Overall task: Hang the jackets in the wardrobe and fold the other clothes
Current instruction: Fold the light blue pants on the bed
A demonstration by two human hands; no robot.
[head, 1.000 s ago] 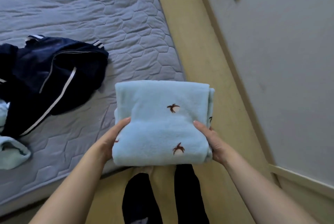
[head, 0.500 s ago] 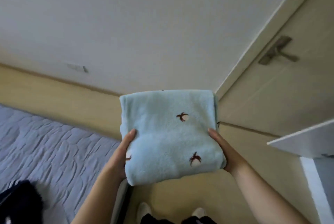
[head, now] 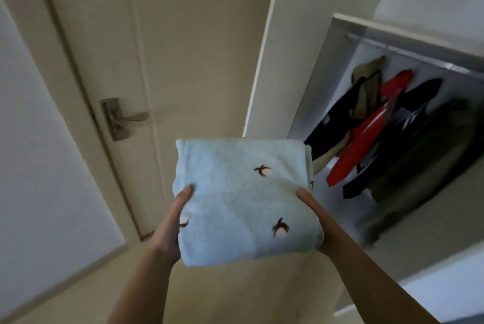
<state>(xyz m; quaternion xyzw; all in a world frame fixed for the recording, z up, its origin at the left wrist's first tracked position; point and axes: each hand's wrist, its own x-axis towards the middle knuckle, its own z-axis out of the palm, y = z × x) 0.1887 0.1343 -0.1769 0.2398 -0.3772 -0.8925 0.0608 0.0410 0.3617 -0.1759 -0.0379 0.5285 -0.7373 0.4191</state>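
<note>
Gripping folded blue garment (head: 243,200) by side edges, L hand (head: 167,229) left, R hand (head: 317,216) right, thumbs on top. Facing wardrobe (head: 324,82) w/ hung jackets (head: 366,137).

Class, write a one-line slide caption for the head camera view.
The left hand and right hand hold a folded light-blue garment before the open wardrobe with jackets hanging inside.

Hidden fingers, blurry clothes
Fingers of the left hand (head: 169,229) and right hand (head: 315,219) are under the blue cloth (head: 243,200). The hanging clothes (head: 366,135) look blurry. The wardrobe (head: 322,82) is cut off on the right.
</note>
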